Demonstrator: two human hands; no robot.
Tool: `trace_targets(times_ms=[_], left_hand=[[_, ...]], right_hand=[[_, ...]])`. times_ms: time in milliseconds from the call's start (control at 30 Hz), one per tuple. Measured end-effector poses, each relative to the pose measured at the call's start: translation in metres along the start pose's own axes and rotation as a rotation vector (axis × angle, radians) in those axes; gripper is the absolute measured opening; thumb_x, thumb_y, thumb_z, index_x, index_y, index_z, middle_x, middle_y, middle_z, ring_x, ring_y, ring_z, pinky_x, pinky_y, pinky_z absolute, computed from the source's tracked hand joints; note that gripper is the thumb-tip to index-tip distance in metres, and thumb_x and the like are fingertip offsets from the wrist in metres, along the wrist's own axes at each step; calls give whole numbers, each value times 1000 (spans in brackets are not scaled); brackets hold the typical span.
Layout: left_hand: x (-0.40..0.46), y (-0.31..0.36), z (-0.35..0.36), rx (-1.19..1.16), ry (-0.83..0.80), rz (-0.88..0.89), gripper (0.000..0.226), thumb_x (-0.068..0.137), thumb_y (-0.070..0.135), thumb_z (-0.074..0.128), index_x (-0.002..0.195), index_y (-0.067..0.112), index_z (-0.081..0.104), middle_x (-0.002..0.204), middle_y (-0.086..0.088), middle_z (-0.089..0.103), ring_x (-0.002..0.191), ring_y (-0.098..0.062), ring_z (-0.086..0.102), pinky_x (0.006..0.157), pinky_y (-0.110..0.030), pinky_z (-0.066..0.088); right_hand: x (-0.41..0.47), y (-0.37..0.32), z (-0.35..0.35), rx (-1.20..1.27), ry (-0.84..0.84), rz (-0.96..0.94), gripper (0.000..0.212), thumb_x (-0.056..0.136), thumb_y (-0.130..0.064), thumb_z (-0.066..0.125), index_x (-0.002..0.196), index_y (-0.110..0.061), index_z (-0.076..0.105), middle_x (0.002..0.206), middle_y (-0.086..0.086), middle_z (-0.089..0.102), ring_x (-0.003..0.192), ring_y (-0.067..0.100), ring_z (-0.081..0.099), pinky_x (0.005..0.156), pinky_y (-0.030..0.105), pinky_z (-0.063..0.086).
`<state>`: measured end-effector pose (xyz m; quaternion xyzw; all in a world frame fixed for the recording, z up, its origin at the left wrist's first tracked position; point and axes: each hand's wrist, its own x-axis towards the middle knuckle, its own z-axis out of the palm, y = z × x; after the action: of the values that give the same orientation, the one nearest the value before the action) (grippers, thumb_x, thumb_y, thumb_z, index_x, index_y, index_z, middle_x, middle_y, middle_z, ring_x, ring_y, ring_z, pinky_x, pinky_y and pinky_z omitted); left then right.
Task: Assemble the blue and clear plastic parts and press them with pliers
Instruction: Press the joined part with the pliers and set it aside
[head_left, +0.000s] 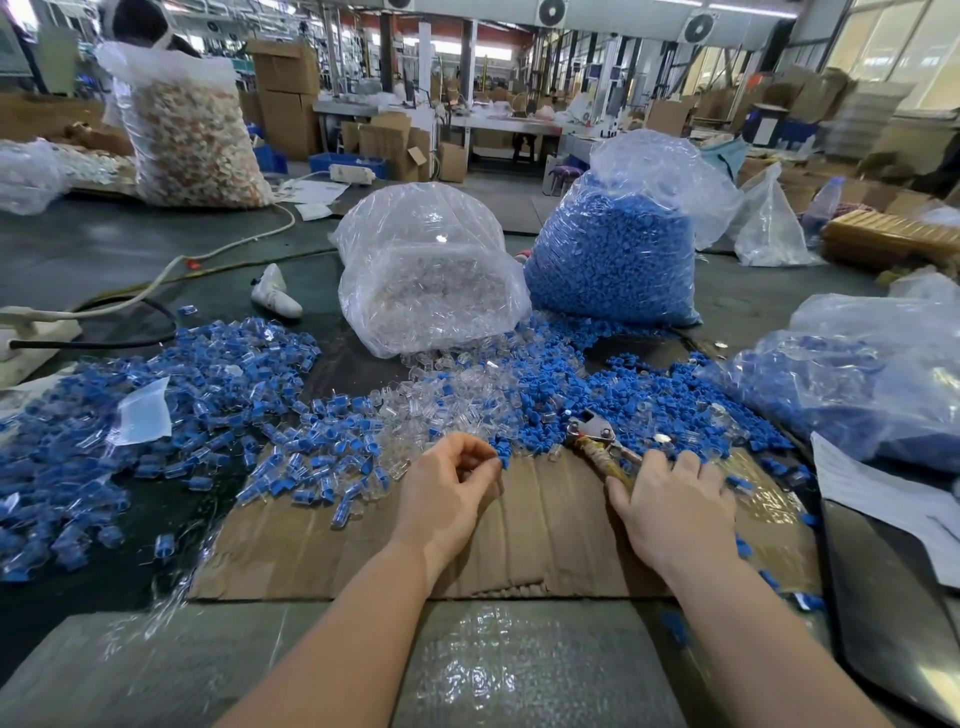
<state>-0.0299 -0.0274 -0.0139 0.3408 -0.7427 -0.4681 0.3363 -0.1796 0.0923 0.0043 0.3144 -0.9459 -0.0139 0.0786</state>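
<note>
Loose blue caps (597, 384) and clear plastic parts (441, 410) lie heaped at the far edge of a cardboard sheet (519, 545). My left hand (447, 488) hovers over the cardboard with fingers curled, pinching a small clear part at its fingertips beside a blue cap. My right hand (675, 504) lies over the handles of the pliers (592, 434), thumb against the handle and fingers bent down over it. The pliers' metal head points away into the blue caps. A pile of joined blue-and-clear pieces (208, 395) spreads out on the left.
Behind the heap stand a bag of clear parts (431, 291) and a bag of blue caps (613, 260). Another bag of blue pieces (857, 374) and a white paper (883, 499) sit right. A power strip with cables (31, 332) lies left.
</note>
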Motion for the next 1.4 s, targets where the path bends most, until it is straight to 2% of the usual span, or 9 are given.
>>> trace_targets(times_ms=[133, 233, 367, 500, 667, 833, 967, 1233, 1400], left_hand=[[0, 0, -1, -48, 16, -26, 7, 86, 11, 64, 91, 15, 62, 85, -1, 66, 84, -15, 62, 79, -25, 52], [2, -1, -1, -115, 27, -54, 7, 86, 10, 63, 93, 14, 62, 86, -4, 67, 84, -16, 63, 75, -20, 52], [6, 1, -3, -186, 44, -95, 8, 86, 9, 63, 93, 12, 63, 84, -5, 68, 75, -12, 64, 61, -11, 49], [11, 3, -5, -407, 52, -223, 6, 86, 6, 64, 86, 12, 64, 75, -8, 69, 57, -10, 61, 50, -15, 48], [15, 2, -6, -482, 78, -286, 6, 85, 5, 64, 84, 12, 65, 75, -11, 70, 62, -17, 65, 55, -24, 53], [16, 5, -4, -503, 91, -309, 8, 85, 3, 63, 82, 11, 64, 66, -5, 69, 49, -10, 64, 44, -16, 47], [16, 6, -4, -475, 106, -329, 7, 85, 6, 64, 82, 11, 65, 71, -8, 69, 52, -11, 65, 45, -18, 47], [21, 6, -3, -462, 130, -379, 3, 86, 10, 64, 84, 11, 66, 74, -9, 70, 60, -16, 66, 50, -22, 51], [22, 2, -2, -439, 144, -377, 2, 86, 11, 65, 84, 13, 67, 74, -8, 70, 60, -14, 65, 49, -20, 50]], right_hand=[[-2, -3, -9, -4, 88, -68, 47, 95, -53, 31, 110, -12, 47, 114, 8, 52, 106, 24, 49, 83, 32, 43], [-3, -5, -21, 145, 91, -193, 42, 97, -50, 25, 95, -12, 44, 99, 6, 53, 84, 18, 48, 69, 26, 39], [-7, -16, -38, 682, -237, -225, 40, 98, -45, 32, 79, -12, 45, 72, 0, 48, 59, 14, 41, 54, 27, 31], [-16, -21, -42, 970, -494, -228, 35, 98, -40, 41, 81, -10, 48, 67, 2, 42, 61, 18, 38, 59, 32, 32], [-19, -20, -43, 912, -692, -251, 6, 85, -16, 56, 87, -10, 54, 71, 5, 54, 62, 19, 50, 59, 31, 38], [-19, -26, -44, 918, -765, -182, 7, 81, -7, 49, 86, -12, 49, 77, 9, 53, 66, 22, 52, 60, 30, 42], [-18, -29, -48, 935, -762, -186, 13, 75, -4, 47, 87, -11, 48, 84, 14, 52, 74, 25, 51, 66, 38, 38], [-19, -33, -56, 986, -783, -198, 13, 79, 0, 46, 84, -11, 45, 85, 13, 49, 74, 26, 52, 61, 33, 40], [-18, -34, -57, 992, -783, -200, 14, 77, 2, 44, 79, -12, 44, 81, 12, 48, 76, 28, 52, 67, 37, 42]])
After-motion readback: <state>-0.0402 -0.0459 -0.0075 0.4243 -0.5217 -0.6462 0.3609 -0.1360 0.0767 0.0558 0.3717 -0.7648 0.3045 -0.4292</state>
